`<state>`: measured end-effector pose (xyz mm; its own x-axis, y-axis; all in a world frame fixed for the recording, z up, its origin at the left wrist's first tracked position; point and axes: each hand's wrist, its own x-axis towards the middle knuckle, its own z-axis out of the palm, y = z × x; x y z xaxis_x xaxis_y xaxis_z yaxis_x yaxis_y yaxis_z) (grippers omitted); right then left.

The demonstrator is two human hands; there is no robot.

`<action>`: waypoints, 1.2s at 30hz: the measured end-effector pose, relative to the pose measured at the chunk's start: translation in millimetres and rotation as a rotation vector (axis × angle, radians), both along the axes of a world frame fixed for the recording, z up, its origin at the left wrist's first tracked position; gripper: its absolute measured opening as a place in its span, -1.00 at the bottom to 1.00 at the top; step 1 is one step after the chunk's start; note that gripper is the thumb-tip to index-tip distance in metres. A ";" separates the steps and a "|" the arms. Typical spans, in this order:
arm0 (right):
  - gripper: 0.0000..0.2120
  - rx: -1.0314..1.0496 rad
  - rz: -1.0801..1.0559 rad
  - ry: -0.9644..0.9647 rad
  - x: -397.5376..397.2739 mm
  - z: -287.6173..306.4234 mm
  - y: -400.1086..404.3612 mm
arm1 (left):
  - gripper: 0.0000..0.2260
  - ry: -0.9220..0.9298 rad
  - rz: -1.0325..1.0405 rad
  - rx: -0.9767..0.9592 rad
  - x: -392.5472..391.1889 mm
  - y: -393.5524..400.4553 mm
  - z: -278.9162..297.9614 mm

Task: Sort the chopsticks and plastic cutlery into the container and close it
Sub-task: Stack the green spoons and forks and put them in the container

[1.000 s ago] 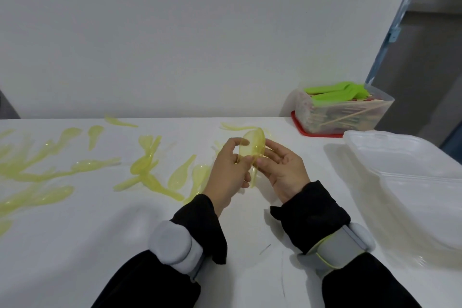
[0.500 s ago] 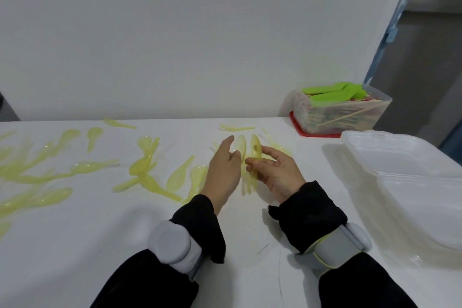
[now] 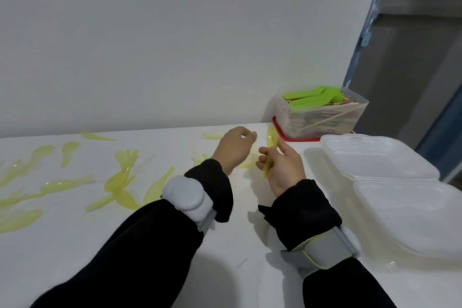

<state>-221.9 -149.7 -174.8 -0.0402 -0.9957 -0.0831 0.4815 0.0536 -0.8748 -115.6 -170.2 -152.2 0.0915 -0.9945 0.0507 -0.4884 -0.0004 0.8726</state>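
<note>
Two containers sit on the white table (image 3: 225,270). The clear tub (image 3: 322,117) on a red lid (image 3: 295,136), at the far right by the wall, holds green cutlery (image 3: 312,97) on top of wooden chopsticks (image 3: 322,121). Nearer than the tub, the white foam clamshell (image 3: 390,182) lies open. Right hand (image 3: 283,166), left of the clamshell, pinches a yellow spoon (image 3: 271,144). Left hand (image 3: 233,149) has fingers curled; whether it holds anything, cannot tell. Loose yellow spoons (image 3: 117,182) are scattered well left of the tub.
</note>
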 end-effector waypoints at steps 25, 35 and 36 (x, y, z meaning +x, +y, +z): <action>-0.51 0.128 -0.310 0.174 -21.2 -28.1 -48.9 | -0.79 -1.130 -0.457 -0.131 -23.9 -80.2 -17.9; -0.57 0.142 -0.146 -0.081 -10.8 -19.7 -42.9 | -0.81 -0.005 -0.169 0.065 -13.4 -63.2 5.3; -0.60 0.131 -0.094 -0.089 -9.2 -18.5 -41.5 | -0.81 0.030 -0.156 0.098 -16.6 -61.5 2.7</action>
